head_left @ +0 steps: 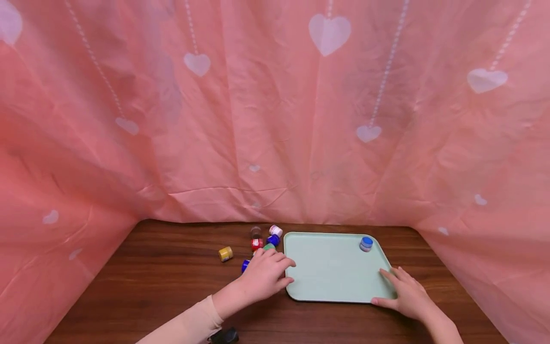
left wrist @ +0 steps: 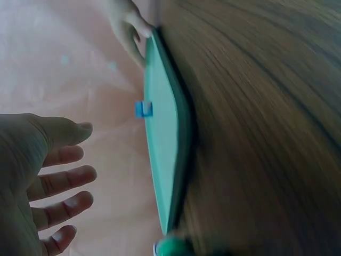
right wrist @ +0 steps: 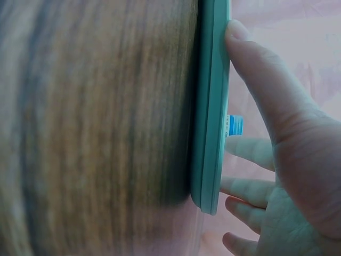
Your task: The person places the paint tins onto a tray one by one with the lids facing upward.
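A pale green tray point(head_left: 335, 267) lies on the wooden table, with one small blue-lidded jar point(head_left: 366, 244) upright in its far right corner. At the tray's near right corner, my right hand point(head_left: 408, 294) touches the rim with thumb tip point(right wrist: 238, 31) and index finger, the fingers fairly straight. My left hand point(head_left: 267, 274) hovers by the tray's left edge, fingers spread and holding nothing; in the left wrist view its palm point(left wrist: 21, 160) shows empty. Beyond that hand lie a green jar point(head_left: 269, 246), a red jar point(head_left: 257, 244) and a dark blue jar point(head_left: 273, 240). Part of the group is hidden behind the fingers.
A yellow jar point(head_left: 225, 253) lies on its side left of the group. A white-pink jar point(head_left: 276, 231) and a brown jar point(head_left: 256, 232) sit at the back. Some black object point(head_left: 225, 336) is at the front edge by the left sleeve. A pink curtain point(head_left: 275, 119) surrounds the table.
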Motion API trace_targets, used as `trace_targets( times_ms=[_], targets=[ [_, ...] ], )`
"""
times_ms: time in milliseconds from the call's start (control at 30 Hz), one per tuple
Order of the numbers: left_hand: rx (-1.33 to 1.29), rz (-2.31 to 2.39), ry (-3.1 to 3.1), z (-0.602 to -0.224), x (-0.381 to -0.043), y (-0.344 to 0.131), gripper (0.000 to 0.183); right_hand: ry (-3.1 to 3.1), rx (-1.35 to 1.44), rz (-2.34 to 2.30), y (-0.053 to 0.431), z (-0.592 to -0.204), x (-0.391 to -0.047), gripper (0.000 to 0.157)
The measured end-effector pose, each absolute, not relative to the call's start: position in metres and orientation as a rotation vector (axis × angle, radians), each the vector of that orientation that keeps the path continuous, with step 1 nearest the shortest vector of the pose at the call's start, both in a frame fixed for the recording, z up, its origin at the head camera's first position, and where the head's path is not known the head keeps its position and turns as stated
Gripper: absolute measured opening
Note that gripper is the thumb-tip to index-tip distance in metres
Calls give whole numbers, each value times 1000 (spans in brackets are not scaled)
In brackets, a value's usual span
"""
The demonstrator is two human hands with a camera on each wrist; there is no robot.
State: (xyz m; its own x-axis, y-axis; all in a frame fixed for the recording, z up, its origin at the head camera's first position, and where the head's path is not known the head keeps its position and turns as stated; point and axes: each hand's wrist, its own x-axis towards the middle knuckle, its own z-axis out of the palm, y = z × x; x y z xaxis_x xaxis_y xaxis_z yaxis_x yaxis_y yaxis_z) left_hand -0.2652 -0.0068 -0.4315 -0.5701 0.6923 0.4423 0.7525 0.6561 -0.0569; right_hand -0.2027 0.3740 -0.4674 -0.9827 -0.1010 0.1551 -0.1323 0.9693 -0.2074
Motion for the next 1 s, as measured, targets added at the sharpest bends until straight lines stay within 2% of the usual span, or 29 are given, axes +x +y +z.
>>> trace_targets(
  times_ms=[533,1000],
  targets=[
    [-1252,135,-2349,-428,-283,-81,40,-2992,172,337,375,-468,-203,84],
    [-1330,370,-2292,-442,-293,-94,44,-2998,167,325,375,-468,-203,84]
  ],
)
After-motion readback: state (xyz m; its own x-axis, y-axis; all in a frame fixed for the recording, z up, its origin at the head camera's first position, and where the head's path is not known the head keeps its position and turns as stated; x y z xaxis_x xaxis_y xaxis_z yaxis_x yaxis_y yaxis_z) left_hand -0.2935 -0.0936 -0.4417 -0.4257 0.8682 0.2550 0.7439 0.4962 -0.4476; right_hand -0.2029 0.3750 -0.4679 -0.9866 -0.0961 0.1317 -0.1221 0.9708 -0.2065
